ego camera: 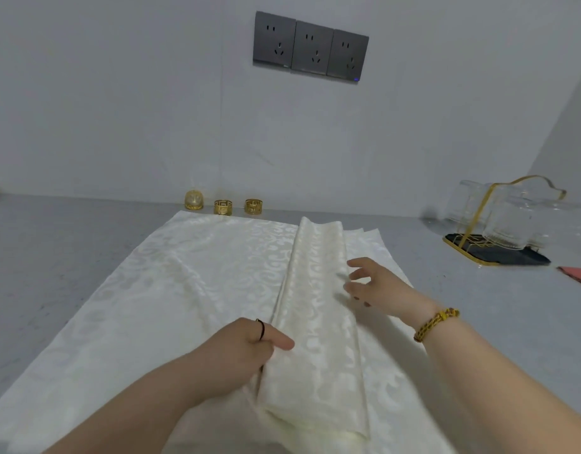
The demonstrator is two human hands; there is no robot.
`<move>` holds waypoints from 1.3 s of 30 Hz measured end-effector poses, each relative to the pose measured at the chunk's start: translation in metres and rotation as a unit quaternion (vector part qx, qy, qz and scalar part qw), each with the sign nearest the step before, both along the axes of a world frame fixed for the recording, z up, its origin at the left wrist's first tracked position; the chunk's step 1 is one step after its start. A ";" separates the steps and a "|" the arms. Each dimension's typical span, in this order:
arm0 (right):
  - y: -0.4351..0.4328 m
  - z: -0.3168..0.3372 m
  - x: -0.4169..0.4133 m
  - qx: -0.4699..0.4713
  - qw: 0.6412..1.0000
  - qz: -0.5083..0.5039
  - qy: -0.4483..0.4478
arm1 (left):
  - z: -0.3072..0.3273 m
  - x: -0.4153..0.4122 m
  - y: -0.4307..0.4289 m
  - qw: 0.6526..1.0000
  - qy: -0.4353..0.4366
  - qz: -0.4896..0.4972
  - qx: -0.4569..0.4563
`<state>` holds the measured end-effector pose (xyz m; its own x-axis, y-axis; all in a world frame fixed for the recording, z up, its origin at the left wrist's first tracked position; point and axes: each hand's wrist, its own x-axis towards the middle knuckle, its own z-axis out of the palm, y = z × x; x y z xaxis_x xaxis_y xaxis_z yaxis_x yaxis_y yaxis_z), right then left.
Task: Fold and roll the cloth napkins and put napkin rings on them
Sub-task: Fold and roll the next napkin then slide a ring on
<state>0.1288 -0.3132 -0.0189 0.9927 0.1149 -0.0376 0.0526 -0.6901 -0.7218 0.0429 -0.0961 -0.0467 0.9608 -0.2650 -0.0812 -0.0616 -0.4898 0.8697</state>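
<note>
**First:** Nearest the lens lies the near end of the folded band [315, 417], down at 6 o'clock, with the left hand [250, 348] just behind it. What is that hand doing?

**Second:** It pinches the band's left edge, thumb laid on top and the other fingers curled down at the crease. The right hand [377, 286], at 3 o'clock of the band, is slack. Its fingers are spread, and the fingertips [356, 263] are at the band's right edge, though whether they quite touch is hard to tell.

**First:** So the step in hand is another turn of the band?

**Second:** That is the likely reading. To do it well, the person would want both hands on the same edge line, so the band goes over evenly from 6 to 12 o'clock. The far end looks puffed and a little open, so smoothing it toward 12 o'clock first should help. The cloth looks slippery, and a light pinch might let the layers slide apart.

**First:** And the napkin itself?

**Second:** The napkin [184, 290] is cream with a glossy swirl weave, spread on the grey table [53, 257]. Its unfolded part lies to 9 o'clock of the band. Edges of more cloth peek out beneath it at 1 o'clock.

**First:** The rings?

**Second:** The gold napkin rings [223, 207] stand at 11 o'clock against the wall, well apart from both hands. None is on a napkin yet.
</note>
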 end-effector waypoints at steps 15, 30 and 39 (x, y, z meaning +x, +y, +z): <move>-0.014 -0.050 -0.139 -0.087 0.969 0.211 -0.091 | -0.030 -0.035 -0.003 0.840 -0.458 -0.076 0.280; -0.024 -0.052 -0.135 0.069 0.987 0.057 -0.131 | -0.015 -0.031 -0.002 0.982 -0.147 -0.050 0.107; -0.020 -0.054 -0.127 0.129 0.987 -0.018 -0.095 | -0.014 -0.034 -0.010 0.982 -0.160 -0.029 0.096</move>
